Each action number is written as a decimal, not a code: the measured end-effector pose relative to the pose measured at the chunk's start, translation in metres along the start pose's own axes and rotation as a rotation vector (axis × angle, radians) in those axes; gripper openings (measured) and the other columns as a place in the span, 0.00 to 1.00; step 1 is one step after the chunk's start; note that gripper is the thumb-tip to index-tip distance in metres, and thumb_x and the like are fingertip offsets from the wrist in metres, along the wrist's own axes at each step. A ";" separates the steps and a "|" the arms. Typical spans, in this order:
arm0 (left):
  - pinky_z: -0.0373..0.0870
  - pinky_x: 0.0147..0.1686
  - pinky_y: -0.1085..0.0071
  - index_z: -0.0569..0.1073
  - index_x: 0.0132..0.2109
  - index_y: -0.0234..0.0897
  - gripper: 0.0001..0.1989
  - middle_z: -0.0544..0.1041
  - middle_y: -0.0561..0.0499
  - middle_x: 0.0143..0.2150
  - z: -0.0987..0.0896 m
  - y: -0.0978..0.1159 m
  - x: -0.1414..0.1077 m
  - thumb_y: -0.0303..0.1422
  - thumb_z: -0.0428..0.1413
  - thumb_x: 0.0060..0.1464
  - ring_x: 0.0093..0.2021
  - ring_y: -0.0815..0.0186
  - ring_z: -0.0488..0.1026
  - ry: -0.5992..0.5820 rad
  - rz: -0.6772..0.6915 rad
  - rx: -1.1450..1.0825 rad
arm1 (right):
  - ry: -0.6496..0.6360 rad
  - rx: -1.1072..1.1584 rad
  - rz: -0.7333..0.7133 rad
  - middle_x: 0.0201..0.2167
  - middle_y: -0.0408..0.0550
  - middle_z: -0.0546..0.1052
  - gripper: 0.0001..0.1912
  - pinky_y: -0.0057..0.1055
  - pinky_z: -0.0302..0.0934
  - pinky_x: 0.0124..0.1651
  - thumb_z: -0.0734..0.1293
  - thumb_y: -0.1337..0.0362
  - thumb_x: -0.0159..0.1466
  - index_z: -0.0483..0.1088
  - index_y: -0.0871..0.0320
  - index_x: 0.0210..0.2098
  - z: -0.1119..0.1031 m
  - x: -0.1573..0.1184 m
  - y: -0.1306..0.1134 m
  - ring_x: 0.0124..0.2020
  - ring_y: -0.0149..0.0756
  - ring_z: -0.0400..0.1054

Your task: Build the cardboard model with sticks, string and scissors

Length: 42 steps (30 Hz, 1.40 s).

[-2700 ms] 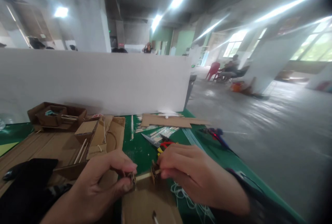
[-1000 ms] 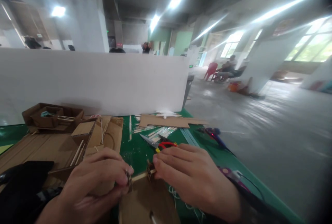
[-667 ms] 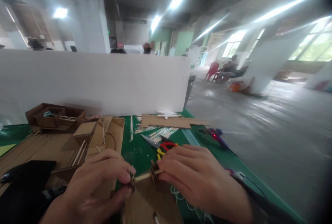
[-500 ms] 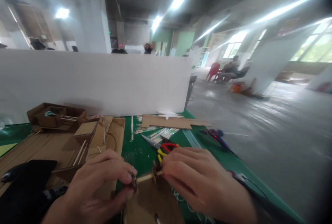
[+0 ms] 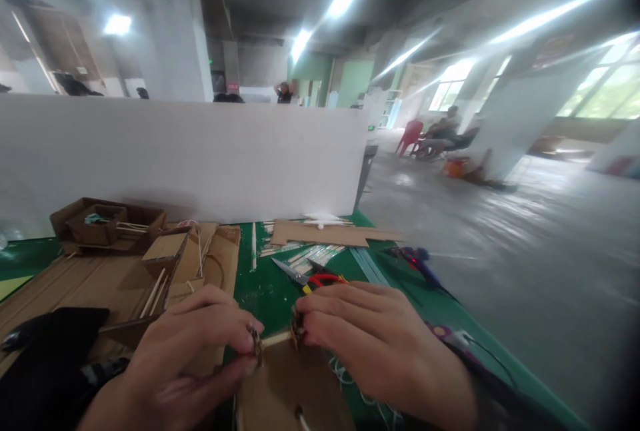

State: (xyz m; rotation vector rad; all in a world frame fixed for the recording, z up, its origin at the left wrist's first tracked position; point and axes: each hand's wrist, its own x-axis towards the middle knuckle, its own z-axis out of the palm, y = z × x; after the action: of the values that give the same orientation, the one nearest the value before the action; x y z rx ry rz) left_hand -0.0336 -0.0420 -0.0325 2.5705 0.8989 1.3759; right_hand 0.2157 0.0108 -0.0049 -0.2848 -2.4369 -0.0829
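Cardboard [image 5: 293, 384]: nearest, broad face up, perhaps serving as a support
Left hand [image 5: 187, 344]: fingers closed in a pinch on the left disc [image 5: 257, 347], seemingly to steady it
Right hand [image 5: 370, 338]: fingers drawn together on the right disc [image 5: 297, 328], likely to control its angle
Stick [image 5: 278, 338]: between the discs, along the cardboard's far edge
Scissors [image 5: 290, 272]: on the worktop [image 5: 260, 294] just beyond the right hand, probably for easy reach

The cardboard pieces [image 5: 257, 346] are brown, the stick [image 5: 277, 338] pale, the tabletop [image 5: 265, 298] green.
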 end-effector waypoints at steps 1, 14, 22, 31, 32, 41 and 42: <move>0.75 0.39 0.72 0.71 0.41 0.37 0.14 0.80 0.50 0.36 -0.001 0.000 0.001 0.17 0.58 0.50 0.38 0.66 0.75 -0.003 0.017 0.014 | 0.001 0.027 0.009 0.41 0.46 0.80 0.05 0.27 0.66 0.44 0.63 0.73 0.67 0.69 0.60 0.35 -0.001 0.000 0.001 0.40 0.32 0.74; 0.75 0.37 0.73 0.70 0.39 0.37 0.13 0.78 0.50 0.34 0.001 0.003 0.004 0.16 0.56 0.50 0.37 0.68 0.74 0.036 0.027 0.046 | -0.009 0.037 -0.001 0.40 0.47 0.79 0.09 0.28 0.67 0.41 0.61 0.77 0.65 0.69 0.61 0.38 -0.002 -0.001 0.002 0.37 0.32 0.74; 0.74 0.38 0.74 0.70 0.40 0.37 0.12 0.78 0.50 0.35 0.002 0.002 0.002 0.17 0.56 0.51 0.38 0.68 0.74 0.036 0.001 0.048 | -0.022 -0.037 -0.015 0.37 0.46 0.78 0.07 0.28 0.65 0.36 0.61 0.76 0.64 0.68 0.61 0.37 0.003 -0.001 0.001 0.35 0.32 0.73; 0.77 0.38 0.71 0.70 0.41 0.38 0.13 0.79 0.50 0.37 -0.001 0.002 0.001 0.17 0.56 0.51 0.38 0.67 0.75 0.012 0.027 0.049 | -0.059 0.050 0.051 0.37 0.45 0.78 0.07 0.26 0.65 0.39 0.60 0.72 0.68 0.69 0.59 0.36 -0.003 0.002 0.000 0.36 0.29 0.72; 0.77 0.39 0.71 0.70 0.41 0.39 0.14 0.80 0.50 0.37 -0.002 0.001 0.001 0.17 0.56 0.51 0.38 0.67 0.75 0.000 0.027 0.052 | -0.059 0.050 0.055 0.37 0.45 0.78 0.07 0.26 0.65 0.39 0.60 0.72 0.68 0.69 0.59 0.36 -0.002 0.002 0.000 0.36 0.29 0.72; 0.77 0.40 0.76 0.71 0.40 0.41 0.05 0.83 0.51 0.41 -0.002 0.002 0.005 0.25 0.54 0.60 0.43 0.68 0.79 0.012 0.051 0.204 | -0.068 0.080 0.097 0.35 0.44 0.77 0.05 0.26 0.64 0.39 0.61 0.72 0.67 0.67 0.59 0.36 -0.001 0.001 0.000 0.34 0.29 0.71; 0.77 0.41 0.76 0.71 0.40 0.41 0.05 0.83 0.51 0.41 -0.001 0.002 0.004 0.26 0.54 0.61 0.43 0.69 0.79 0.015 0.045 0.223 | -0.070 0.084 0.097 0.35 0.45 0.77 0.04 0.26 0.64 0.39 0.62 0.72 0.67 0.67 0.59 0.36 -0.002 0.001 0.000 0.35 0.29 0.71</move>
State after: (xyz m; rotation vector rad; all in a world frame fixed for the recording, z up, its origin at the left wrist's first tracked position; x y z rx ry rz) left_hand -0.0320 -0.0423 -0.0281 2.7613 1.0601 1.3798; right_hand 0.2162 0.0110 -0.0026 -0.3729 -2.4835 0.0730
